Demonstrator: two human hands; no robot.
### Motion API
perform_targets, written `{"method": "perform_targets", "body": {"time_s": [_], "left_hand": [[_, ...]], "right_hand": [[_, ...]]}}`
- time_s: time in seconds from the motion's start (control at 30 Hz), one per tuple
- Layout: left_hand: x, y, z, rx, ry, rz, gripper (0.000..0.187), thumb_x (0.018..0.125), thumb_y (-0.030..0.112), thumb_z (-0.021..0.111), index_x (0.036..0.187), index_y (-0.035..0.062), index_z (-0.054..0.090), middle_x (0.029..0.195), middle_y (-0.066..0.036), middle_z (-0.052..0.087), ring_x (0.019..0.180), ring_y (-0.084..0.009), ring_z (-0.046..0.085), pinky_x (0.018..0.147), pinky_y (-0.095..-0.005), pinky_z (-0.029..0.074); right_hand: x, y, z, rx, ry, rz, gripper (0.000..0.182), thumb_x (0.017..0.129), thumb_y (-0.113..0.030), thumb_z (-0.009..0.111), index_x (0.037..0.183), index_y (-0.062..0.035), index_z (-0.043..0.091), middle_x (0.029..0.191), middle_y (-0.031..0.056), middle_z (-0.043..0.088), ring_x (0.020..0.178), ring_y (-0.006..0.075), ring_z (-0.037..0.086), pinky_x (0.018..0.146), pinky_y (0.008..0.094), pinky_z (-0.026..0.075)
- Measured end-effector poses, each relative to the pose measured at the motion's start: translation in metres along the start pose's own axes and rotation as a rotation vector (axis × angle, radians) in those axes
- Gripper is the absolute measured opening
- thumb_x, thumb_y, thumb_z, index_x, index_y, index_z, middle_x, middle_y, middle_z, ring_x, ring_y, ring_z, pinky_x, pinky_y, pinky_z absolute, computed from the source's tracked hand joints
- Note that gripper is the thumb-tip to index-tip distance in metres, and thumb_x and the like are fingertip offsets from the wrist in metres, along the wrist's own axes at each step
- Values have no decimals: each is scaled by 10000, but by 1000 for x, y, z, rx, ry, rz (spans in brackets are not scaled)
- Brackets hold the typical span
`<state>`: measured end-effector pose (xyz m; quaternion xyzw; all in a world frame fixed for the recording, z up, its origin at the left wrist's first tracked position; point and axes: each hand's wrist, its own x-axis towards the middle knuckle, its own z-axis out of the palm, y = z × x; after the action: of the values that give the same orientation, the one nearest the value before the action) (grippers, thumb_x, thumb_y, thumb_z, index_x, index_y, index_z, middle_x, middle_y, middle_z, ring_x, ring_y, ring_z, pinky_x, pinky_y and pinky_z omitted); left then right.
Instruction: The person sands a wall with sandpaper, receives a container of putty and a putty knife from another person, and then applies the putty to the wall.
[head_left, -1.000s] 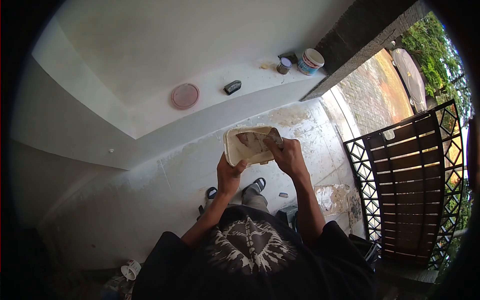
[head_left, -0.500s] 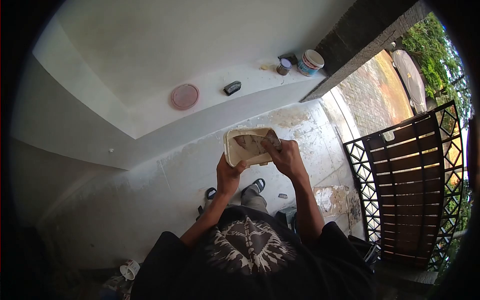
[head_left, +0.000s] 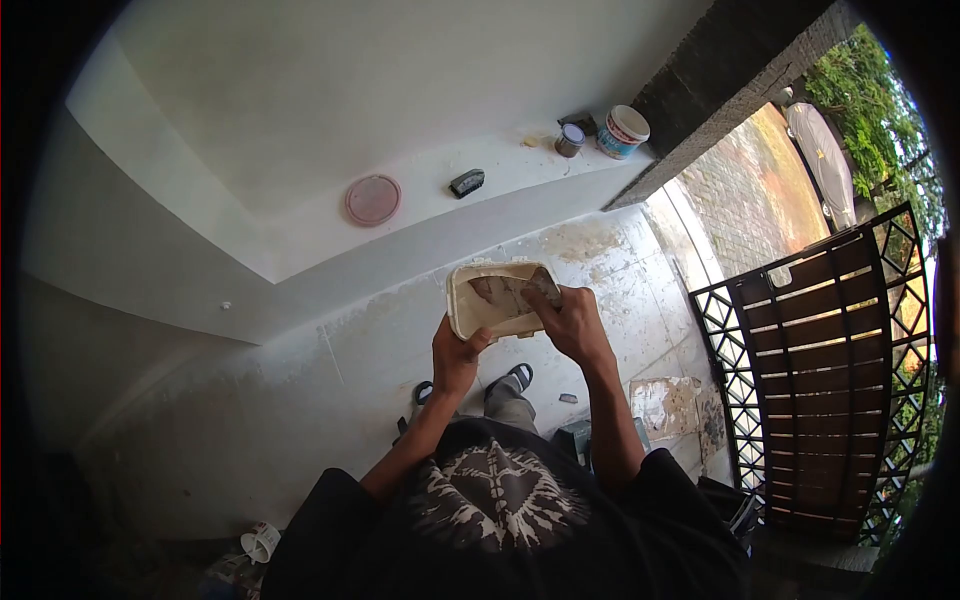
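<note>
A cream rectangular tub (head_left: 462, 308) with whitish material inside is held up in front of my body, its open top facing me. My left hand (head_left: 457, 350) grips its left lower side, the thumb over the rim. At the right side of the tub, my right hand (head_left: 572, 318) is closed on a flat greyish scraper (head_left: 545, 283), which reaches into the tub. A reddish-brown patch shows inside the tub near the scraper. The fingers under the tub are hidden.
On the white ledge stand a round pink lid (head_left: 373, 200), a black brush (head_left: 467, 183), a small can (head_left: 570, 140) and a white bucket (head_left: 623, 132). A dark slatted gate (head_left: 812, 370) is at the right. A small grey piece (head_left: 568, 398) lies on the floor.
The view has shifted slightly, so the ledge and floor appear a little lower. Both hands keep their hold, and the scraper remains at the tub's right side.
</note>
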<state>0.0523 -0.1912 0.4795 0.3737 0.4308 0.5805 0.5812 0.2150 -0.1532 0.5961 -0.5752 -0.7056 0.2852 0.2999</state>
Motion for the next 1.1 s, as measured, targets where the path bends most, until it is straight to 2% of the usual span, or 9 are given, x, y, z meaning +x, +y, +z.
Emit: {"method": "perform_targets", "body": {"time_s": [0.07, 0.2, 0.27, 0.37, 0.63, 0.7, 0.97, 1.03, 1.1], "left_hand": [[1, 1, 0, -30, -11, -26, 744, 794, 523, 708, 1215, -52, 493, 1082, -106, 605, 960, -147, 579, 803, -289, 499], [1, -1, 2, -22, -7, -28, 735, 798, 517, 708, 1212, -53, 494, 1075, -102, 607, 943, -145, 583, 794, -286, 501], [2, -3, 3, -28, 2, 36, 728, 800, 518, 707, 1201, -51, 498, 1062, -102, 611, 919, -145, 590, 774, -277, 506], [0, -2, 0, -46, 7, -32, 715, 802, 512, 708, 1193, -50, 501, 1056, -102, 613, 906, -147, 599, 767, -271, 512], [1, -1, -1, -19, 8, -18, 713, 801, 501, 715, 1197, -51, 498, 1067, -103, 611, 934, -147, 597, 795, -282, 516], [0, -4, -2, -44, 9, -33, 717, 799, 503, 717, 1199, -50, 497, 1072, -104, 609, 942, -146, 594, 799, -283, 514], [5, -10, -7, -95, 89, 21, 658, 811, 427, 731, 1199, -51, 498, 1086, -101, 608, 949, -143, 590, 804, -276, 504], [9, -14, -11, -70, 107, 48, 632, 820, 405, 726, 1196, -50, 499, 1086, -104, 608, 942, -145, 597, 793, -276, 512], [14, -14, -12, -45, 120, 82, 607, 829, 383, 722, 1193, -49, 500, 1085, -107, 608, 934, -148, 604, 781, -277, 521]], "right_hand": [[4, -3, -7, -46, 4, 118, 261, 888, -212, 619, 857, 41, 674, 602, 231, 584, 534, 336, 618, 520, 395, 461], [1, 5, -4, 10, -15, 90, 269, 887, -218, 622, 853, 45, 672, 597, 229, 581, 513, 327, 608, 519, 393, 461], [0, 13, 3, 25, 2, 67, 293, 906, -221, 622, 875, 68, 662, 522, 149, 534, 477, 139, 461, 485, 346, 418], [-1, 9, -2, 30, 57, 80, 312, 906, -222, 623, 857, 85, 653, 517, 142, 524, 473, 138, 458, 479, 345, 411], [1, 1, -2, 22, 43, 98, 314, 901, -223, 629, 830, 82, 654, 517, 168, 534, 450, 161, 457, 462, 363, 400], [-1, -1, 1, 67, -31, 87, 298, 894, -214, 636, 832, 77, 657, 528, 177, 546, 448, 175, 478, 471, 367, 410], [-7, -1, -13, -84, 190, -33, 180, 884, -149, 644, 871, 25, 685, 550, 175, 558, 454, 169, 539, 478, 345, 425], [-11, 0, -15, -103, 167, -27, 142, 884, -121, 639, 865, 12, 686, 547, 164, 553, 447, 161, 540, 463, 336, 417], [-12, -6, -13, -148, 184, -66, 127, 865, -124, 651, 847, -2, 682, 549, 179, 550, 439, 302, 540, 464, 361, 423]]}}
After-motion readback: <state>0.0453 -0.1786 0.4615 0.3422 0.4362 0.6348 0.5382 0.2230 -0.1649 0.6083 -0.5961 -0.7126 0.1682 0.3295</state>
